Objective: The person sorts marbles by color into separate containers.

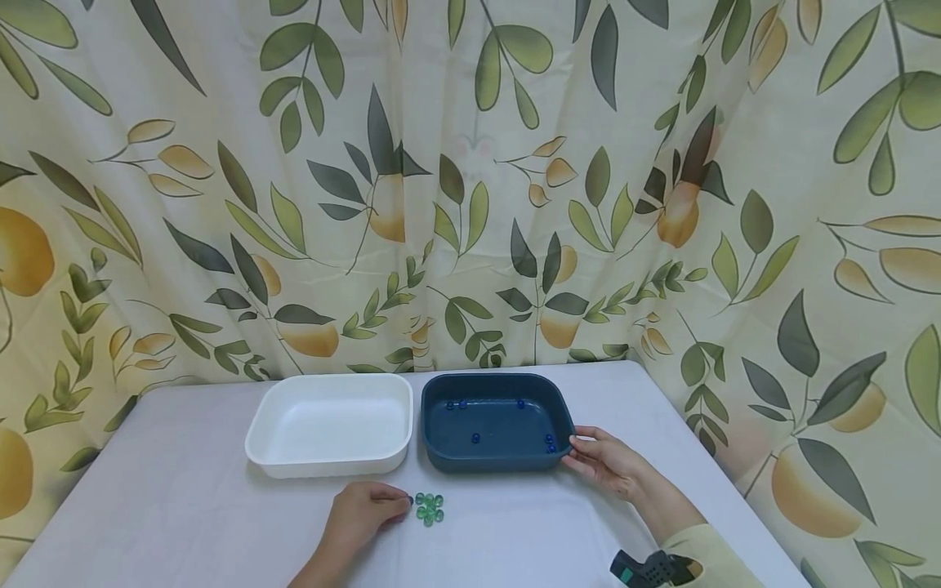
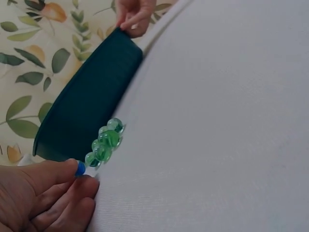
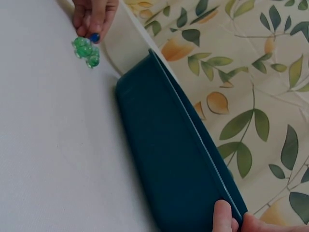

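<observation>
Behind the grip of our right hand (image 1: 606, 463), we wear a pale yellow sleeve (image 1: 711, 557) and a black device (image 1: 651, 568) with a small green patch (image 1: 626, 575).

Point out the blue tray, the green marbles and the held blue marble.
Blue tray (image 3: 157, 140): right wrist view, on its outer wall.
Green marbles (image 2: 110, 138): left wrist view, on one mid-cluster.
Blue marble (image 2: 80, 168): left wrist view, on its exposed side.
</observation>
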### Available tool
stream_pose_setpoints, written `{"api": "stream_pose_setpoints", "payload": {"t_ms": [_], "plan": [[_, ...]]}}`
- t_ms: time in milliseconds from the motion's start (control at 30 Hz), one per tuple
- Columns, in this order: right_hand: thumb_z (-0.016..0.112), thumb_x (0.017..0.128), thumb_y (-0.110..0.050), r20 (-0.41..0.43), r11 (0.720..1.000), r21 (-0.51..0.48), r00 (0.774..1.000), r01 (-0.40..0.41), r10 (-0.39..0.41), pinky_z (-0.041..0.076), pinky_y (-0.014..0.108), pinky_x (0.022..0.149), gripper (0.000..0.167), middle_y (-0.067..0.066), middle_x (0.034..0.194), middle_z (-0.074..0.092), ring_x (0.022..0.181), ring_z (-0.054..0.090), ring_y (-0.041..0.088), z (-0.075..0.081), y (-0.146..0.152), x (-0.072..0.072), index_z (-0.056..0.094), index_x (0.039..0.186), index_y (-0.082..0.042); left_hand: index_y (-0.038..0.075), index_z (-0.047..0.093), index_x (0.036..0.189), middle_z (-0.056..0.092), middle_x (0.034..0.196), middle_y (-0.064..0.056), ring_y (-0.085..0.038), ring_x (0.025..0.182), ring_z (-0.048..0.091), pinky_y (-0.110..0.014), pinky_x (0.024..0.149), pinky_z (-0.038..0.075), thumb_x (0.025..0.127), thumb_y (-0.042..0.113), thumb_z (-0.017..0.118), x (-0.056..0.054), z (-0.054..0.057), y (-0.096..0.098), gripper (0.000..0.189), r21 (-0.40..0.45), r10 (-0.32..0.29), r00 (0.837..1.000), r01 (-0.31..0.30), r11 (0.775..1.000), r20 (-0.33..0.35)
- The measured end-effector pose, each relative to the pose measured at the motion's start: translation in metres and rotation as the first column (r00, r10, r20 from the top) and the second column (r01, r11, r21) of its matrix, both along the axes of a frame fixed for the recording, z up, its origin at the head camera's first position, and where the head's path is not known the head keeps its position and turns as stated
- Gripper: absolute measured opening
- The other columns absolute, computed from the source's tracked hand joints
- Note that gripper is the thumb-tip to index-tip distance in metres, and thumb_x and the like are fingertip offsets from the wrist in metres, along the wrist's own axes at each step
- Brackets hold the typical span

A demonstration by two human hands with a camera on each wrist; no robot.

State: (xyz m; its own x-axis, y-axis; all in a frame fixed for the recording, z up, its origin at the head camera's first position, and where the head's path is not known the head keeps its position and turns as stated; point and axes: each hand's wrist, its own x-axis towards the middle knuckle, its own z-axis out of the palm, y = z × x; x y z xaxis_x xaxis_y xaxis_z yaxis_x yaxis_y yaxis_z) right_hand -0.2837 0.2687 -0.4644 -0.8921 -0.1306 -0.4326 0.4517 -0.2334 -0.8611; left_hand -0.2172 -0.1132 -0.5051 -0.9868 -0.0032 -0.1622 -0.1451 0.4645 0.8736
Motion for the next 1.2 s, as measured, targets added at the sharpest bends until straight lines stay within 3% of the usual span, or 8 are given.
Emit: {"api": "stream_pose_setpoints", "payload": {"t_ms": [433, 633, 967, 1200], "plan": [[0.048, 0.102, -0.002, -0.003, 1.0, 0.0, 1.0, 0.001, -0.001, 0.058, 0.032, 0.087, 0.047, 0.012, 0.099, 0.06, 0.086, 0.065, 0.013, 0.0, 0.0, 0.001, 0.028, 0.144, 0.003, -0.005, 0.073, 0.1, 0.075, 0.088, -0.012, -0.02, 0.079, 0.074, -0.031, 0.069, 0.061, 0.085, 0.015, 0.076, -0.006, -0.006, -0.01, 0.026, 0.241, -0.049, 0.993, 0.023, 0.97, 0.104], [0.048, 0.102, -0.002, 0.0, 1.0, -0.008, 1.0, 0.0, 0.0, 0.058, 0.032, 0.088, 0.048, 0.012, 0.099, 0.06, 0.086, 0.065, 0.013, 0.001, -0.001, 0.001, 0.027, 0.145, 0.003, -0.002, 0.073, 0.102, 0.075, 0.086, -0.01, -0.019, 0.078, 0.073, -0.031, 0.07, 0.061, 0.085, 0.016, 0.076, -0.009, -0.007, -0.011, 0.025, 0.25, -0.042, 0.987, 0.002, 0.968, 0.153], [0.047, 0.102, -0.002, -0.001, 1.0, -0.02, 1.0, -0.011, 0.011, 0.058, 0.03, 0.086, 0.044, 0.011, 0.096, 0.059, 0.083, 0.064, 0.012, 0.001, 0.0, 0.0, 0.029, 0.142, 0.002, 0.001, 0.073, 0.105, 0.075, 0.086, -0.008, -0.018, 0.079, 0.073, -0.031, 0.072, 0.061, 0.084, 0.018, 0.077, -0.012, 0.002, -0.005, 0.027, 0.269, -0.041, 0.978, -0.016, 0.963, 0.204], [0.05, 0.101, -0.001, -0.012, 1.0, -0.017, 1.0, -0.017, 0.017, 0.058, 0.03, 0.087, 0.043, 0.011, 0.097, 0.059, 0.084, 0.064, 0.012, 0.002, -0.001, 0.002, 0.033, 0.14, 0.003, -0.002, 0.073, 0.106, 0.075, 0.089, -0.009, -0.016, 0.079, 0.073, -0.03, 0.072, 0.061, 0.085, 0.014, 0.076, -0.014, 0.011, 0.002, 0.026, 0.292, -0.069, 0.981, 0.013, 0.956, 0.181]]}}
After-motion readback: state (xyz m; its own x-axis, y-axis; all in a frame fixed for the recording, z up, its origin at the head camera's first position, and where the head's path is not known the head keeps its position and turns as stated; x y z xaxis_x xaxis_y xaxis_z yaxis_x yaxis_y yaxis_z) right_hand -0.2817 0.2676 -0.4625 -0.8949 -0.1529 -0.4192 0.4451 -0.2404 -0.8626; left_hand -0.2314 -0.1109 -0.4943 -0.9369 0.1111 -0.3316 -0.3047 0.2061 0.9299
